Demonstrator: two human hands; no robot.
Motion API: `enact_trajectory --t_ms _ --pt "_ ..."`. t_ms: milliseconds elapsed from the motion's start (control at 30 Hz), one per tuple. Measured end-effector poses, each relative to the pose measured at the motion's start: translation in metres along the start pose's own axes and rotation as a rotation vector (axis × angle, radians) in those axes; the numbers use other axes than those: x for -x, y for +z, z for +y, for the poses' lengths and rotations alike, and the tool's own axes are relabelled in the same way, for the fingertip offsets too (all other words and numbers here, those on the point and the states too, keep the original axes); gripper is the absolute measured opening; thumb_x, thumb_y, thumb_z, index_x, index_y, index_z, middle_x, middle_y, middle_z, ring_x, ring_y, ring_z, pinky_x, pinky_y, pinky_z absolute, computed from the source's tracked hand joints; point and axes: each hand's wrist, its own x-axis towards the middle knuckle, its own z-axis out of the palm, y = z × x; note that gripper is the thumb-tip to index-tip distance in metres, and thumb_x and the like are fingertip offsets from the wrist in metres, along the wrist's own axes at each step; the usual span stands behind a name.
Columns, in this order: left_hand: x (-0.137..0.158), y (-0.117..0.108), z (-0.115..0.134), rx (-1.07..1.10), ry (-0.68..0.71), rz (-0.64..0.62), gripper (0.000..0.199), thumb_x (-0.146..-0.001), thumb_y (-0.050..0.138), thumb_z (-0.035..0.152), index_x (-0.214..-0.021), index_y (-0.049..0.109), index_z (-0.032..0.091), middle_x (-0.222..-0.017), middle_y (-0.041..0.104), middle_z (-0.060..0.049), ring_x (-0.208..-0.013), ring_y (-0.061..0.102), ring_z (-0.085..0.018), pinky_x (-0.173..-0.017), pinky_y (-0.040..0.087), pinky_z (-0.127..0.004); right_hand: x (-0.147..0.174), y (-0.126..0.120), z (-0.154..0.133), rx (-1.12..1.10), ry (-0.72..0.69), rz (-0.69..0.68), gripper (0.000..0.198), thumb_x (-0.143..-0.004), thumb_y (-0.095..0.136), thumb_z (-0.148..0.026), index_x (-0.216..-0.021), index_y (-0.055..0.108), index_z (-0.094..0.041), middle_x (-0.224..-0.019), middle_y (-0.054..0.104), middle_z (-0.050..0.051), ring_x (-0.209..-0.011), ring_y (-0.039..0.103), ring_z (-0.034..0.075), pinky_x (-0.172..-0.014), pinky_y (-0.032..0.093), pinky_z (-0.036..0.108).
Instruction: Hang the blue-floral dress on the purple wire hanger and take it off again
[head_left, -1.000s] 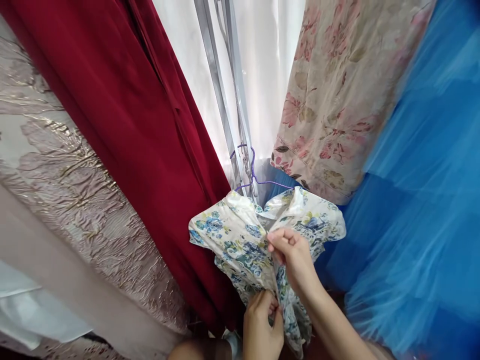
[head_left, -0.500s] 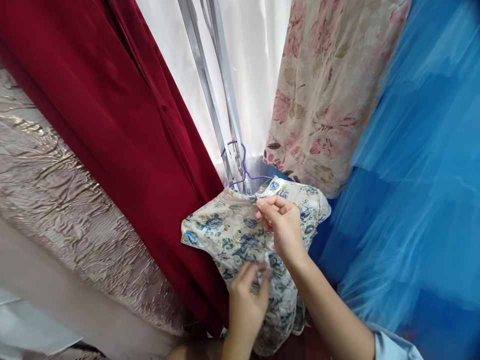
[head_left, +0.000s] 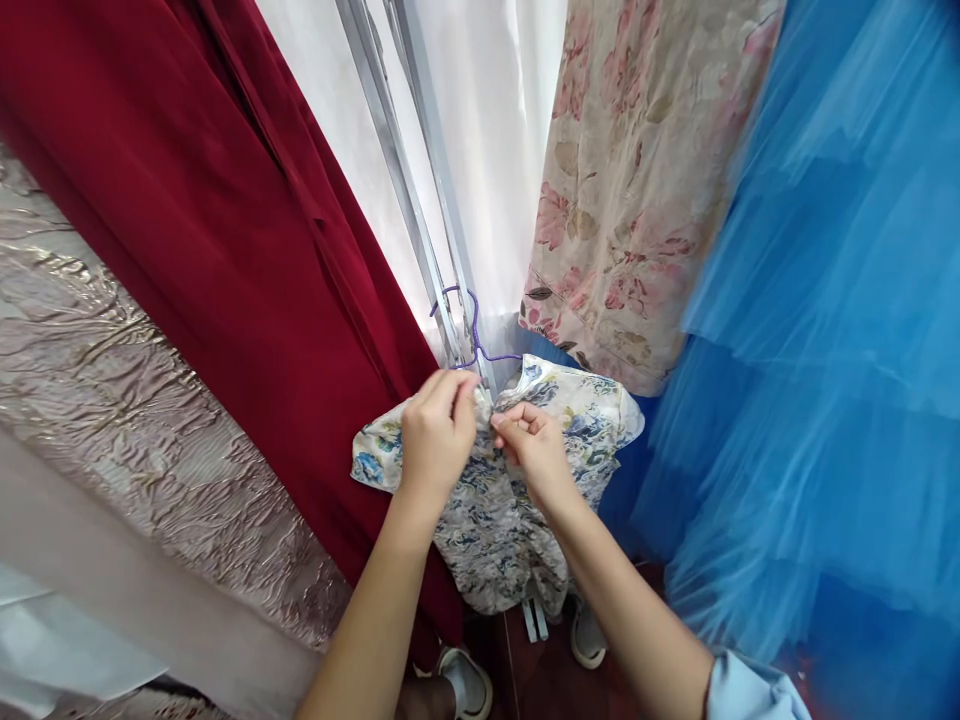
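A short-sleeved white blouse (head_left: pixel 480 540) with blue and yellow-green flowers hangs in front of me on a purple hanger (head_left: pixel 475 320). My left hand (head_left: pixel 441 425) is at the left side of the neckline, thumb and fingers pinched together on its edge. Just right of it, my right hand (head_left: pixel 531 445) is closed, thumb and forefinger pinching the neckline near the front opening. The fabric between the hands is bunched, and my fingers partly cover it. The hanger's hook is at a grey metal stand (head_left: pixel 431 200).
A dark red garment (head_left: pixel 247 270) and a crinkled, shiny pinkish fabric (head_left: pixel 150 400) hang on the left. White cloth (head_left: pixel 487 130) is behind. On the right hang a beige floral garment (head_left: pixel 615 200) and blue tulle (head_left: pixel 810 330). Shoes (head_left: pixel 466 682) show on the dark red floor (head_left: pixel 547 680).
My left hand has risen from the blouse's lower front to the neckline. My right hand keeps its pinch there. The blouse's lower part has lifted, showing more floor and the shoes.
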Motion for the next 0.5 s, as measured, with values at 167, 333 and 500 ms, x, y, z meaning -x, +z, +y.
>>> enact_trajectory --t_ms 167,333,500 --pt "-0.007 -0.035 -0.046 -0.016 -0.256 0.201 0.021 -0.098 0.055 0.03 -0.099 0.072 0.017 -0.085 0.071 -0.001 -0.071 0.066 -0.013 -0.07 0.051 -0.022 0.039 -0.025 0.043 0.07 0.076 0.04 0.031 -0.078 0.077 -0.041 -0.07 0.058 -0.018 -0.052 0.057 -0.004 -0.043 0.04 0.008 -0.044 0.026 0.022" --pt "0.032 -0.069 -0.119 -0.088 -0.48 0.281 0.022 -0.095 0.052 0.027 -0.092 0.07 0.015 -0.078 0.068 -0.001 -0.07 0.064 -0.014 -0.07 0.049 -0.023 0.081 -0.041 0.064 0.146 0.15 0.043 0.027 -0.082 0.074 -0.04 -0.073 0.059 -0.018 -0.054 0.057 -0.004 -0.049 0.048 0.011 -0.051 0.034 0.024" --pt "0.114 -0.052 -0.15 0.06 -0.76 0.38 0.029 -0.089 0.053 0.04 -0.091 0.066 0.014 -0.08 0.064 -0.003 -0.072 0.059 -0.015 -0.067 0.048 -0.025 0.098 -0.05 0.077 0.198 0.157 -0.002 0.031 -0.088 0.068 -0.04 -0.07 0.052 -0.02 -0.055 0.05 -0.005 -0.052 0.042 0.012 -0.052 0.032 0.025"
